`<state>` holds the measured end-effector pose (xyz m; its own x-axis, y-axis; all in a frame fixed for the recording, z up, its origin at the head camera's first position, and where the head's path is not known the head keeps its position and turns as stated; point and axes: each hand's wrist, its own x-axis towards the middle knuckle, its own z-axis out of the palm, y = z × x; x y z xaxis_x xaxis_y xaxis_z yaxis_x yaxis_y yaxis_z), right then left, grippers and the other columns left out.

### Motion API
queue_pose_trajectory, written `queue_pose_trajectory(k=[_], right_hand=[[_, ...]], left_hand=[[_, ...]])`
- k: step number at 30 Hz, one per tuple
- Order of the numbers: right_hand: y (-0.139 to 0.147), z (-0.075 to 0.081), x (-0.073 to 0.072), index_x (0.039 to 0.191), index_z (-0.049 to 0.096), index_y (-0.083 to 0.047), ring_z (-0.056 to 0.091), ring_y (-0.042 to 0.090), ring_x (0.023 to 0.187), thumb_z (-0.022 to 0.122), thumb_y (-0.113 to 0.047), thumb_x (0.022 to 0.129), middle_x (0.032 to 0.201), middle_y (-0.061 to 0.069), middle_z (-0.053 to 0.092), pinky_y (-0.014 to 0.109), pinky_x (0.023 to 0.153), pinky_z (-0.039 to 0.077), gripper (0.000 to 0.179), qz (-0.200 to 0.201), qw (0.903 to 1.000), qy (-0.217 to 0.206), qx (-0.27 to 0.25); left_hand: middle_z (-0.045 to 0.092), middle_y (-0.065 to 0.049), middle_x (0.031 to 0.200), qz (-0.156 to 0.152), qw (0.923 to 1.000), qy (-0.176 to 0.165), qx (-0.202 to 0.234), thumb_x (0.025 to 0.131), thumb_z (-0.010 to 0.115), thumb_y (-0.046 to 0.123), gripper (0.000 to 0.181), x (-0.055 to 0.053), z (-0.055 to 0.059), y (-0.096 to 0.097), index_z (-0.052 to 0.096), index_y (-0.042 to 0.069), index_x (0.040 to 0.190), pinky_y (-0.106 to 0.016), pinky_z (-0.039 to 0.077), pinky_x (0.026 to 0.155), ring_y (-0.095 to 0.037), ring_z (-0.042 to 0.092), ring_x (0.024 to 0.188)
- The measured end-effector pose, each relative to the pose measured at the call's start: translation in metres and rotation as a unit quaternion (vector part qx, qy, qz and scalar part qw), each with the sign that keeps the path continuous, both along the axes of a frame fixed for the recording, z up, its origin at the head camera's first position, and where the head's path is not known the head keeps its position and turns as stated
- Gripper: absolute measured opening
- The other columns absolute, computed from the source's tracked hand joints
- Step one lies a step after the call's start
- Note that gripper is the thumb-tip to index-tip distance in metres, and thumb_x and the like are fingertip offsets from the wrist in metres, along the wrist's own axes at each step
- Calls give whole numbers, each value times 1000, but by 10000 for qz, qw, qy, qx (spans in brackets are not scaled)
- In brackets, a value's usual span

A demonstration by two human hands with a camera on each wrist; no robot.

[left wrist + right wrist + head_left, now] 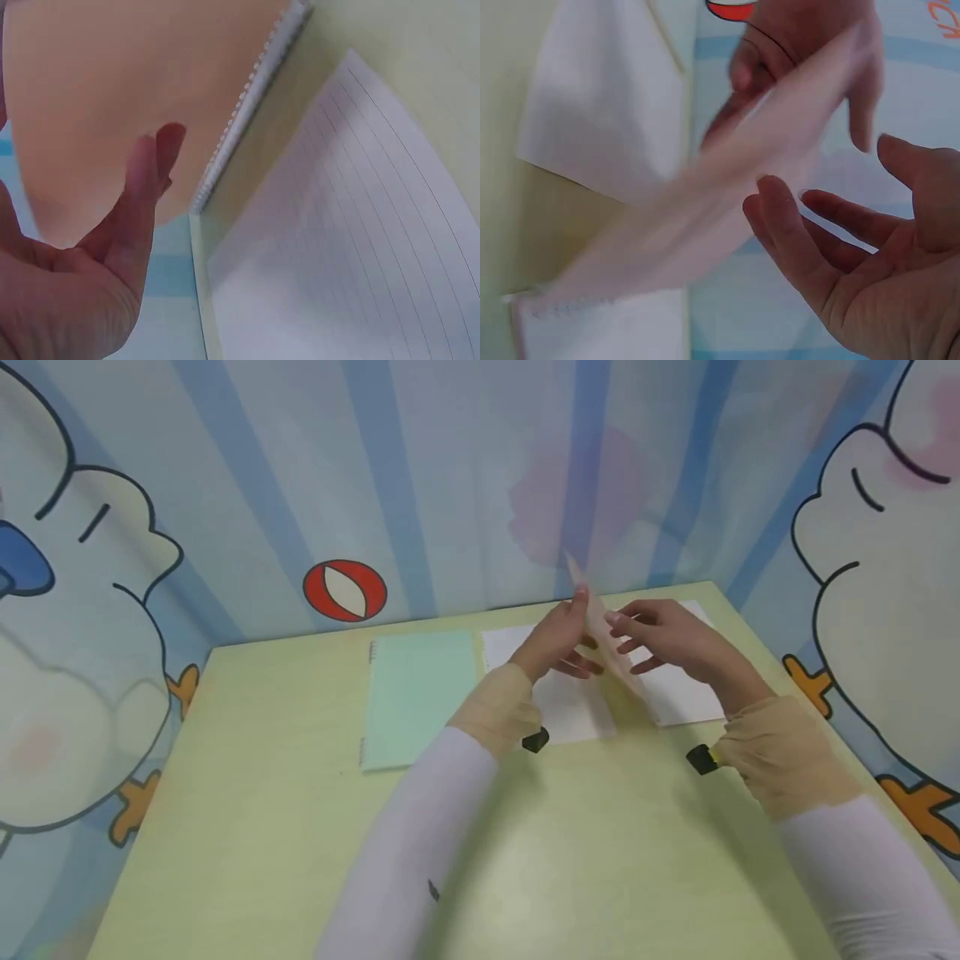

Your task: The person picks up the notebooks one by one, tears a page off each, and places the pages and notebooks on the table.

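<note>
Two hands flank one raised cover: the left hand [558, 631] has its fingers extended along the cover's left side, and the right hand [678, 635] has its fingers loosely spread on the other; whether the fingertips of either one actually touch it I cannot tell. The cover [112, 90], pinkish orange and blurred in the right wrist view, stands tilted up from the worktop between them, with one white coil [251, 101] along its lower edge. It belongs to the right notebook [686, 697], one of three in a row, whose white page lies face up beneath the right hand. Below the left hand is the middle notebook [577, 702], showing a white page with ruled lines. Farther left is the green notebook [422, 681], lying flat, coil at its left edge, its lower right corner behind the left forearm. Each wrist has one beige wrap, two in all, with a small black piece at each; two white sleeves cover the forearms. All three notebooks lie toward the far side of one pale yellow worktop [262, 827]. Behind it, a blue-striped backdrop [480, 468] bears one red-and-white ball [345, 590] and two white cartoon figures, one at each side, each with two orange feet.
</note>
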<state>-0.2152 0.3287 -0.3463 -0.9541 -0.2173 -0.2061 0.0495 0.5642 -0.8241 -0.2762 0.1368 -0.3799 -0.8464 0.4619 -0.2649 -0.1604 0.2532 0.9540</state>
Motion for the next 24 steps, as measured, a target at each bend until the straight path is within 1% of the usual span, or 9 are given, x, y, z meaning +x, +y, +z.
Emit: queue_pose_trajectory(k=[3,6,9,11,13,15,21,22,24], right_hand=[[-11,-15,-1,151,48,1,59,43,130,52,-49,111,146,27,54,50,90,61,65,116,9999,-74,-84],[-13,-32,-3,150,50,1,62,42,126,53,-42,112,145,28,56,47,89,62,58,253,9996,-96,90],[-3,-47,-8,146,54,0,64,41,122,56,-39,111,141,27,59,49,91,61,52,272,9987,97,424],[12,-56,-16,144,56,1,63,43,123,58,-40,110,140,27,60,54,95,57,53,233,9954,467,804],[31,-64,-25,145,54,3,59,46,127,59,-41,109,142,29,58,59,101,52,57,78,9882,861,1268],[54,-71,-36,149,49,5,52,50,133,59,-44,109,146,32,53,63,105,46,64,-174,9774,1170,1753],[116,-82,-61,161,26,8,32,60,143,55,-55,107,156,42,31,73,110,32,88,-860,9626,936,2391],[122,-83,-64,163,22,8,29,61,144,54,-57,106,158,43,28,73,111,30,92,-902,9620,843,2436],[131,-86,-69,164,15,9,22,63,147,52,-62,105,161,43,22,75,113,26,99,-848,9596,671,2597]], left_hand=[[72,-18,111,38,9994,181,-278,111,32,63,71,-1,-5,-12,49,3,146,-39,64,67,-31,79,82],[70,-15,115,271,9951,468,-826,110,55,44,57,0,-16,-22,50,0,145,-37,64,68,-25,77,81],[67,-17,119,427,9795,782,-1806,104,67,30,66,3,-28,-28,39,-4,154,-35,63,68,-22,75,76],[69,-19,116,457,9629,949,-2484,102,70,30,73,5,-35,-29,34,-6,155,-36,63,69,-23,75,73],[72,-20,112,363,9385,1206,-3215,102,70,33,79,8,-42,-30,29,-9,156,-36,63,71,-24,75,74],[73,-18,109,236,9143,1491,-3759,102,71,34,72,11,-46,-28,41,-10,150,-36,63,75,-24,75,80],[74,-4,107,-492,7972,2307,-5557,109,56,34,32,19,-46,-10,74,8,119,-34,61,75,-16,70,91],[71,-5,108,-517,7811,2457,-5717,110,54,34,33,19,-46,-5,72,9,120,-34,60,74,-17,67,92],[65,-7,116,-507,7608,2851,-5808,110,51,42,43,17,-47,6,67,10,132,-35,57,78,-19,62,98]])
